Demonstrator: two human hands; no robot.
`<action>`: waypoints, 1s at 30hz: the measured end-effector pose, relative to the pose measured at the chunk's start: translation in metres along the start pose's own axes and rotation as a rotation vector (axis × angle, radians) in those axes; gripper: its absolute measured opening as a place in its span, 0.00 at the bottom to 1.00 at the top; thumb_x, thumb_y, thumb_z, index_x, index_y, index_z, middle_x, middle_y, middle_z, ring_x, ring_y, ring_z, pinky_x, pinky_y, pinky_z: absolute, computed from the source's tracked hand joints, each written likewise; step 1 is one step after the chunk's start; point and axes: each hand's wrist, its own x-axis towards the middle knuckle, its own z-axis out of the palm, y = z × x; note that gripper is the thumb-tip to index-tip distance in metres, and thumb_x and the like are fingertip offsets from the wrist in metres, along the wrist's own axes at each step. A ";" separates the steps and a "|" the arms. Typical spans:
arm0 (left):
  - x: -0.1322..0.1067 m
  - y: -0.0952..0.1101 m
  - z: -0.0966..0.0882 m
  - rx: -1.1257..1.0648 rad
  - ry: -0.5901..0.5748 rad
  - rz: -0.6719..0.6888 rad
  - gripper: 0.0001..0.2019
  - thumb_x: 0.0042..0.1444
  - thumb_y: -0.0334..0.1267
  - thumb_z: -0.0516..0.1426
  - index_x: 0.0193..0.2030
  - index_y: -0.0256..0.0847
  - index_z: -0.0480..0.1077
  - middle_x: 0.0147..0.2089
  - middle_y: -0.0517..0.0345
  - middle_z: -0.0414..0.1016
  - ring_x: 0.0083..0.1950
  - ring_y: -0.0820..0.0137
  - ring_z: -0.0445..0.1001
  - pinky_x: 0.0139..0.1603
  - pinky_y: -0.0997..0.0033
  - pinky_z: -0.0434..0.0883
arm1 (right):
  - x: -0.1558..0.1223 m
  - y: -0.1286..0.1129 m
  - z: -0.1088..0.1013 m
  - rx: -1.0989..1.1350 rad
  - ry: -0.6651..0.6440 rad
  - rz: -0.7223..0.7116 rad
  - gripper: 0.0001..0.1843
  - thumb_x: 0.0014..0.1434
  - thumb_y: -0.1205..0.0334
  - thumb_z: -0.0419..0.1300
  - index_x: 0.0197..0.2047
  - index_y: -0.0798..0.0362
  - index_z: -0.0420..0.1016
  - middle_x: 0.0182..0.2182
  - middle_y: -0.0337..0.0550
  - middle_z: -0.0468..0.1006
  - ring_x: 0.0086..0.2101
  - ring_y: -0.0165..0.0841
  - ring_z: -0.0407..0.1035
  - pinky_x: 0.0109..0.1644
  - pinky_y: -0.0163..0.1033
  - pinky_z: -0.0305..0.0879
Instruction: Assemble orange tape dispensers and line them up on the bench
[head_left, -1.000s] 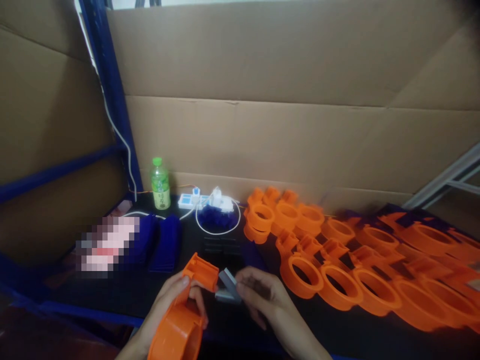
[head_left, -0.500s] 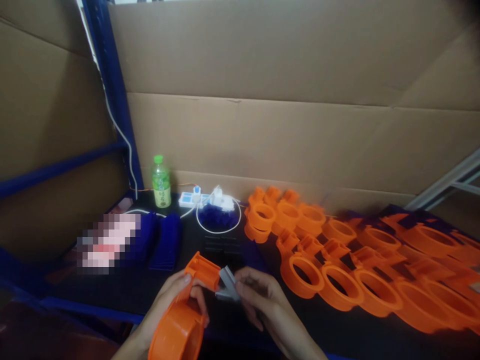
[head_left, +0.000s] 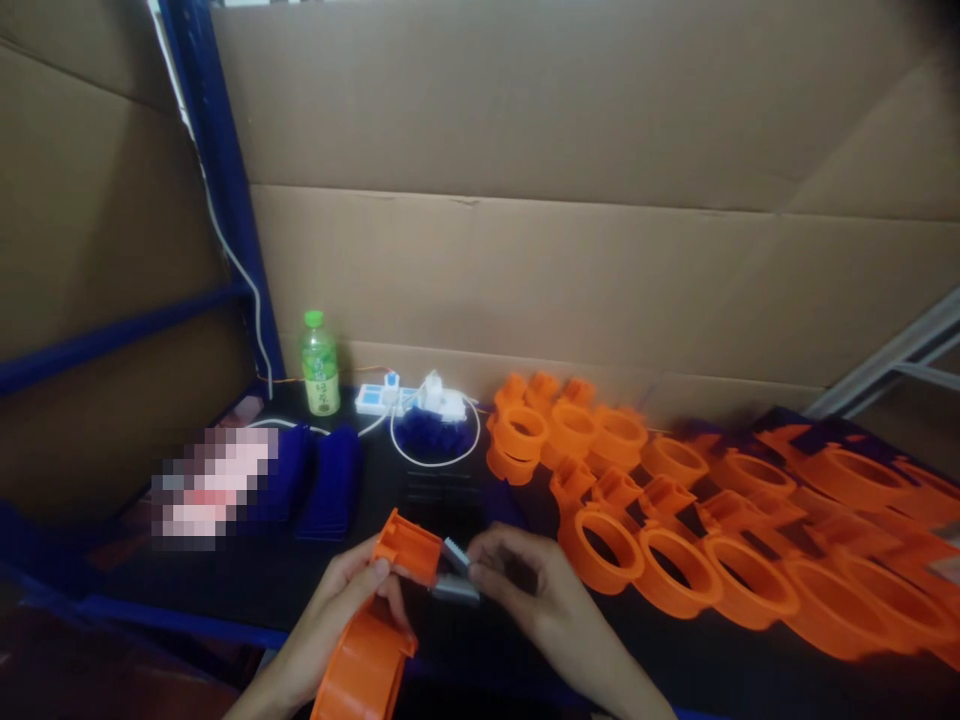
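Observation:
My left hand (head_left: 341,610) grips an orange plastic ring part (head_left: 371,640) with a boxy neck at its top, held upright near the table's front edge. My right hand (head_left: 525,590) pinches a small grey metal piece (head_left: 454,570) and holds it against the open end of that neck. Both hands are closed around what they hold. The lower part of the orange ring runs out of view at the bottom.
Many identical orange rings (head_left: 675,500) cover the black table's right half. Dark blue parts (head_left: 330,480) lie at left, with a green bottle (head_left: 319,363), a white power strip (head_left: 409,400) and a looped cable at the back. Cardboard walls stand behind; a blue rack post (head_left: 217,190) rises at left.
The orange ring has turned more edge-on in my left hand. The grey piece has moved closer, now touching the neck's open end.

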 end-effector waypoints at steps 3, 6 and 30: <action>-0.001 0.003 0.002 0.043 0.014 0.011 0.16 0.64 0.46 0.53 0.44 0.35 0.74 0.22 0.57 0.74 0.25 0.64 0.78 0.27 0.71 0.70 | 0.004 -0.003 -0.005 -0.033 -0.058 -0.001 0.12 0.59 0.54 0.62 0.33 0.54 0.75 0.24 0.37 0.68 0.28 0.29 0.60 0.32 0.33 0.56; -0.002 0.004 0.003 0.084 -0.006 0.014 0.17 0.63 0.46 0.53 0.44 0.34 0.75 0.22 0.56 0.75 0.24 0.66 0.77 0.27 0.72 0.69 | 0.008 -0.011 -0.011 -0.089 -0.109 -0.001 0.09 0.59 0.57 0.61 0.33 0.54 0.75 0.26 0.38 0.72 0.29 0.30 0.63 0.34 0.33 0.58; -0.002 0.014 0.015 -0.017 0.099 0.013 0.15 0.62 0.45 0.56 0.47 0.35 0.74 0.22 0.58 0.75 0.23 0.70 0.74 0.27 0.74 0.68 | 0.058 -0.022 -0.011 -0.481 -0.069 -0.266 0.12 0.66 0.56 0.55 0.44 0.50 0.78 0.41 0.42 0.78 0.41 0.33 0.71 0.44 0.36 0.64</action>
